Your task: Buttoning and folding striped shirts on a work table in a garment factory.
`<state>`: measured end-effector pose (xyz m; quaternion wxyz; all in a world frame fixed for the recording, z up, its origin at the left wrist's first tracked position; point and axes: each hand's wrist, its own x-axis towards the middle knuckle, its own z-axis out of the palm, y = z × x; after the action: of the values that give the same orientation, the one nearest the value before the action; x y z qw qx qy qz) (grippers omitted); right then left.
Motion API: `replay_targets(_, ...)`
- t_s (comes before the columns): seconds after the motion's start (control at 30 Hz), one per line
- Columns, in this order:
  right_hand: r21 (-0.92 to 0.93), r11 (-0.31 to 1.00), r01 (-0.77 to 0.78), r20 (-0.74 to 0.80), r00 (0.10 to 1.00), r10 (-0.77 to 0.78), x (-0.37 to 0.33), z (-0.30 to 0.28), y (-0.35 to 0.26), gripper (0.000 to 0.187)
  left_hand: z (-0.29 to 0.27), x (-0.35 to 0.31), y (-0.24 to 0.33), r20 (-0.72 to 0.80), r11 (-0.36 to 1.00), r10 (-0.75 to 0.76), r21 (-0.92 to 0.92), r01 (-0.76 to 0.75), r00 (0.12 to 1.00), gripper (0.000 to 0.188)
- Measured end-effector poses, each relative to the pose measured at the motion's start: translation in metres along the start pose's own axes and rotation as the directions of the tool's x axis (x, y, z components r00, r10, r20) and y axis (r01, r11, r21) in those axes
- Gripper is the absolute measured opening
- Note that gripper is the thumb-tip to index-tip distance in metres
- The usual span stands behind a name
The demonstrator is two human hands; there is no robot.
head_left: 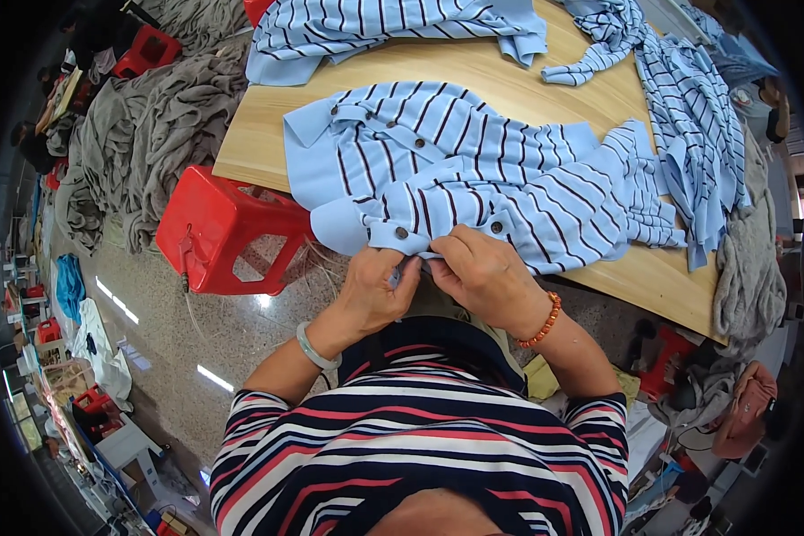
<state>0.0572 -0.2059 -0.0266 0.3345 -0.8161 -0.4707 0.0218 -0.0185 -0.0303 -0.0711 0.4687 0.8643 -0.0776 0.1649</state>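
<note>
One left hand point(371, 290): thumb and fingers pinched narrow on the near edge of a striped garment point(545, 201), beside a dark button point(401, 233); pale bangle point(315, 347) around the wrist.
One right hand point(487, 272): fingers drawn together on the same edge, just beside the left; fingertips partly hidden; orange bead bracelet point(545, 322) around the wrist.
Striped garment: light blue, dark-lined, buttoned, spread over the near side of a wooden table point(250, 143).
Red plastic stool point(210, 228): close by the table's left corner, blocking floor there.
Folded striped garment point(393, 22): lying across the table's far side.
Heaped striped garments point(688, 152): spilling over the right edge.
Grey cloth pile point(152, 134): heaped beyond the stool, covering floor.
</note>
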Motion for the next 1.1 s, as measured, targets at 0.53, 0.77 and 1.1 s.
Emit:
replay_targets(0.53, 0.223, 0.974, 0.035, 0.036, 0.998, -0.044, 0.002, 0.001, 0.023, 0.024, -0.007, 0.013, -0.021, 0.319, 0.929, -0.197, -0.241, 0.280, 0.927, 0.013)
replay_targets(0.77, 0.361, 0.931, -0.043, 0.069, 0.997, 0.019, 0.011, 0.003, 0.026, 0.010, 0.007, 0.011, -0.027, 0.088, 0.996, -0.082, -0.027, 0.085, 0.993, 0.010)
replay_targets(1.1, 0.374, 0.893, -0.248, 0.038, 0.967, 0.253, 0.014, -0.004, 0.019, 0.008, -0.040, -0.029, -0.012, 0.322, 0.689, -0.431, -0.486, 0.538, 0.843, 0.021)
